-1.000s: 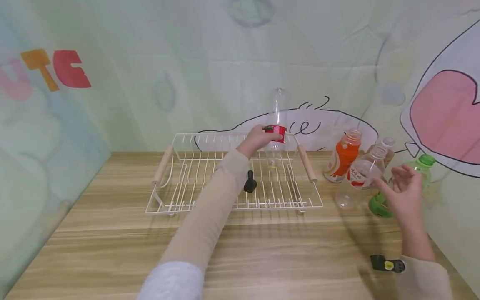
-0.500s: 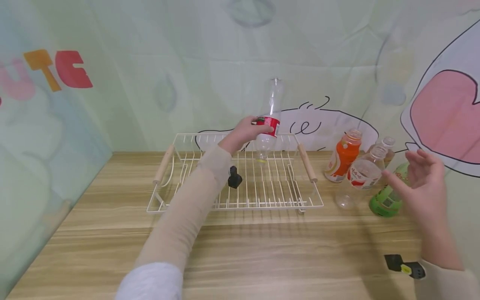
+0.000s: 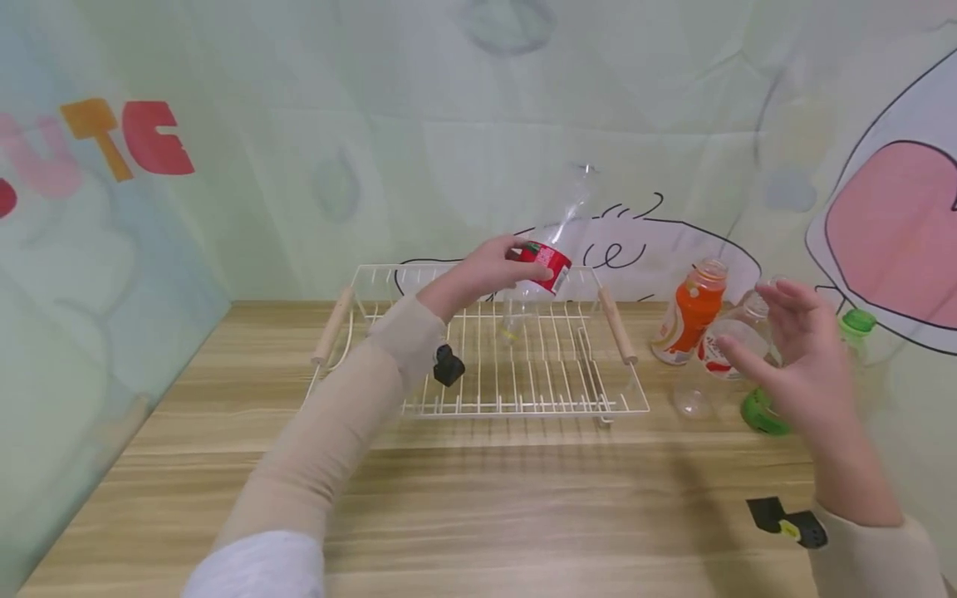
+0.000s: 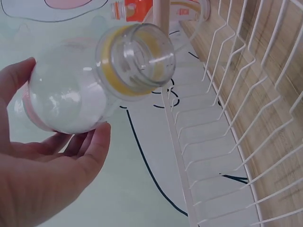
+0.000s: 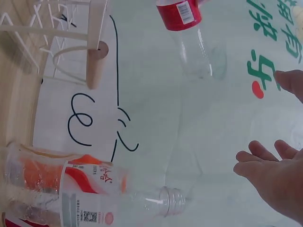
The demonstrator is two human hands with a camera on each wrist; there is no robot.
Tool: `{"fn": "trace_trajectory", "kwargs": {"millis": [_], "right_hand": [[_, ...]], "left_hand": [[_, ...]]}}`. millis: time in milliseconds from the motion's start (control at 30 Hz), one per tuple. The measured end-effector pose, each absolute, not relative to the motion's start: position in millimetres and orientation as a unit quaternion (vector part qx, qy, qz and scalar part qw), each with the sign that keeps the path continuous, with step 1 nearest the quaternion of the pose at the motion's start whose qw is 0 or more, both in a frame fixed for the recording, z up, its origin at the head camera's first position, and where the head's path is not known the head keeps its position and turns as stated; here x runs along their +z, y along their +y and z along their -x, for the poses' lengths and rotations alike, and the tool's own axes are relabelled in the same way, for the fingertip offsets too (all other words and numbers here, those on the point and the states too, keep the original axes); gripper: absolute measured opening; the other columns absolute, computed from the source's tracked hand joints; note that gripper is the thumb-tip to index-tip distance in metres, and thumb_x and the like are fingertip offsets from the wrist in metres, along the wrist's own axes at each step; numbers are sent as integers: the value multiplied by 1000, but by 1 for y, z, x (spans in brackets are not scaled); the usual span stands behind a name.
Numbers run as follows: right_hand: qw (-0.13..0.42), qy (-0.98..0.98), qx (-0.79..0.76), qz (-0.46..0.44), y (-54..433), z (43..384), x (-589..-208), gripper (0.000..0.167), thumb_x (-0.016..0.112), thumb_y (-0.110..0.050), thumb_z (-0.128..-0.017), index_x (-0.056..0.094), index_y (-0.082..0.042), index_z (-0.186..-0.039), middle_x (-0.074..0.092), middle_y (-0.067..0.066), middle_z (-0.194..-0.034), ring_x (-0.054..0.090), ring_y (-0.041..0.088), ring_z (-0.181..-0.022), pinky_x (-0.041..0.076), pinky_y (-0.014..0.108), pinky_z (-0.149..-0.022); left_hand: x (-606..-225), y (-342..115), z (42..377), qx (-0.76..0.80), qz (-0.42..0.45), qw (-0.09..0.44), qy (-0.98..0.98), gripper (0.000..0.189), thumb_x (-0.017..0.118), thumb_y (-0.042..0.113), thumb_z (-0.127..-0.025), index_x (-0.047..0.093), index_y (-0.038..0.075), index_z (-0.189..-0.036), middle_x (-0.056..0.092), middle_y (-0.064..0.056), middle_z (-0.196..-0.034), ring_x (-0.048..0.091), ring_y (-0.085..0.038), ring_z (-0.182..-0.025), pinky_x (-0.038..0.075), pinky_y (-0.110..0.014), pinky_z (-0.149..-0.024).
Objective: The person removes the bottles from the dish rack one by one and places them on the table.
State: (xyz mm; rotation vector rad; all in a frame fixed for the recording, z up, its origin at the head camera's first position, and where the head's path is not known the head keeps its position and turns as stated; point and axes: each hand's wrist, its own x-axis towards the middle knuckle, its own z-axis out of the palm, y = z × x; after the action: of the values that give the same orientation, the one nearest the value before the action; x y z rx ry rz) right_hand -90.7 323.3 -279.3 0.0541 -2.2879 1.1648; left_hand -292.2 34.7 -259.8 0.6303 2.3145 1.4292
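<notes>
My left hand grips a clear plastic bottle around its red label. The bottle is upside down and tilted, with its base up to the right and its neck down over the white wire dish rack. In the left wrist view the uncapped mouth and a yellow neck ring face the camera. My right hand hangs with spread fingers and holds nothing. In the head view it overlaps a green bottle and a clear bottle with a red-and-white label.
An orange-labelled bottle stands right of the rack, by the other bottles near the backdrop. Wooden handles rise at both rack ends. A printed cloth hangs behind the wood-grain table.
My left hand has drawn the bottle a little left, and the bottle has gone from nearly vertical to leaning right. My right hand swung right, then back left before the bottles.
</notes>
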Motion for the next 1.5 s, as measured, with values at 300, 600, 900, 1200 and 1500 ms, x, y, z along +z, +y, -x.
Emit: {"fn": "trace_trajectory", "kwargs": {"millis": [300, 600, 900, 1200, 1500], "right_hand": [[274, -856, 415, -144, 305, 95, -271, 83, 74, 18, -69, 37, -6, -140, 44, -3, -138, 38, 13, -137, 30, 11, -106], [246, -875, 363, -204, 288, 98, -264, 88, 81, 11, -67, 38, -6, -141, 43, 9, -146, 35, 6, -138, 31, 8, -103], [239, -896, 272, -259, 270, 100, -259, 91, 87, -3, -64, 40, -10, -142, 50, 9, -137, 46, 26, -126, 31, 5, -98], [170, -916, 227, -284, 261, 98, -264, 86, 86, -14, -70, 40, -12, -142, 47, 9, -141, 46, 29, -127, 51, 47, -92], [122, -930, 180, -296, 254, 94, -273, 83, 86, -24, -72, 42, -10, -141, 49, 10, -140, 50, 29, -125, 52, 49, -89]], "left_hand": [[-253, 33, 265, 438, -281, 202, 830, 55, 70, 28, -86, 49, 7, -133, 59, -7, -117, 56, -21, -107, 51, -32, -86], [-254, 35, 241, 381, -327, 231, 833, 54, 71, 25, -86, 50, 9, -133, 60, -5, -112, 57, -19, -104, 53, -29, -82], [-256, 37, 222, 338, -362, 245, 834, 52, 73, 27, -84, 52, 11, -129, 60, -2, -111, 57, -17, -103, 54, -26, -79], [-262, 37, 203, 310, -369, 279, 831, 53, 74, 28, -84, 52, 13, -129, 59, 3, -110, 57, -14, -103, 53, -24, -79], [-270, 40, 192, 326, -385, 310, 806, 50, 75, 26, -83, 55, 13, -126, 60, 4, -107, 57, -13, -101, 54, -25, -79]]}}
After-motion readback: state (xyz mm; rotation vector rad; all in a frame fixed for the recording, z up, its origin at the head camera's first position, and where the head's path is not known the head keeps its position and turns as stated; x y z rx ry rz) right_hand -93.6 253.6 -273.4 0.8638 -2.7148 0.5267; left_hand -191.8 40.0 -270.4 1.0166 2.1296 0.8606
